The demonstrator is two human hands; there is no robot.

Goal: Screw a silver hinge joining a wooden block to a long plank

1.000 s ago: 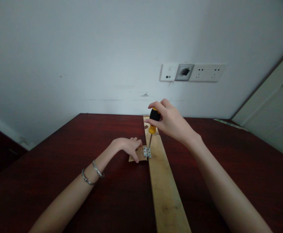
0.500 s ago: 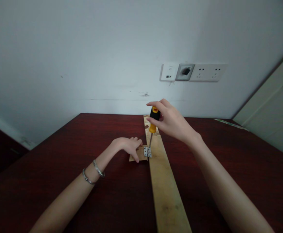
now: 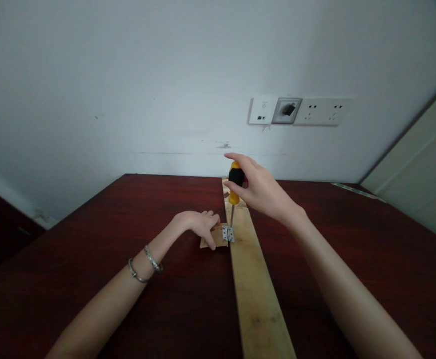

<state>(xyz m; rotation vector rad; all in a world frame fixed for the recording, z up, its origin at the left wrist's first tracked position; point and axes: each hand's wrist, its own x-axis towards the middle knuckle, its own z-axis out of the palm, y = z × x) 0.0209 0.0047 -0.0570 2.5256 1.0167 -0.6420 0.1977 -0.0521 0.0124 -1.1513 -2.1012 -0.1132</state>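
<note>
Right hand (image 3: 263, 192) grips screwdriver (image 3: 235, 183) upright on hinge (image 3: 227, 234); left hand (image 3: 199, 224) holds wooden block (image 3: 218, 240).

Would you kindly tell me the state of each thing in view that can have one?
screwdriver: upright, tip down on the hinge, handle gripped in the right hand.
hinge: opened flat, bridging the small wooden block and the plank.
small wooden block: flat on the table, pressed down by the left hand.
plank: lying flat on the table.
white wall sockets: nothing plugged in.
</note>
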